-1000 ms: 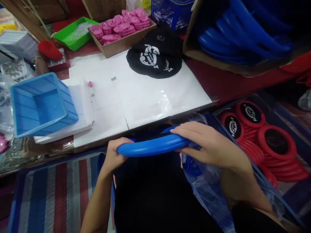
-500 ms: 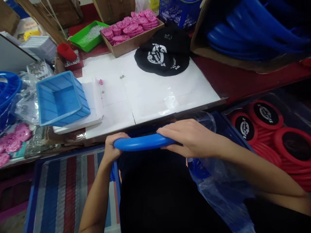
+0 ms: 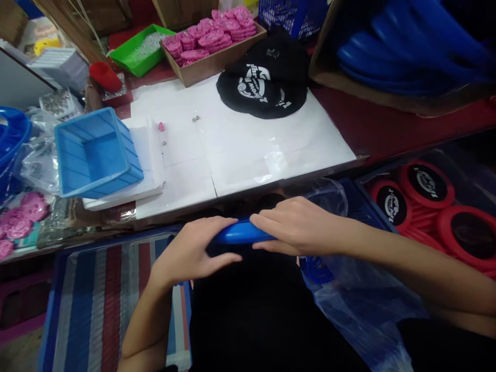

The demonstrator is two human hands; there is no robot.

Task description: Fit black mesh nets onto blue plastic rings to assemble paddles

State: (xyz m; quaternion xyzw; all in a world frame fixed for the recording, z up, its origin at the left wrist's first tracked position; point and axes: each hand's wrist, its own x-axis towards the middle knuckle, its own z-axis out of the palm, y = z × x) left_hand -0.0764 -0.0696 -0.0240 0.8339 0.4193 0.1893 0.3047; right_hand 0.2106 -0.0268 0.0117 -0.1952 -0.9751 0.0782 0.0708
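Observation:
A blue ring (image 3: 243, 232) is between my two hands, seen edge-on in front of the black clothing. My right hand (image 3: 296, 226) grips its right side, with the thumb below and the fingers over the top. My left hand (image 3: 196, 248) is at its left side, the fingers laid along the top edge and the thumb held apart underneath. Beyond the ring, black discs with white print (image 3: 263, 77) lie in a pile on the white table surface (image 3: 248, 150).
A blue bin (image 3: 98, 155) sits on the table's left. Behind are a green tray (image 3: 139, 49) and a carton of pink pieces (image 3: 213, 39). Blue rings (image 3: 403, 46) fill a box at upper right. Red rings with black discs (image 3: 426, 183) lie at right.
My left hand has shifted right and inward along the ring, its thumb now spread from it. The ring shows less between my hands. The view has moved slightly.

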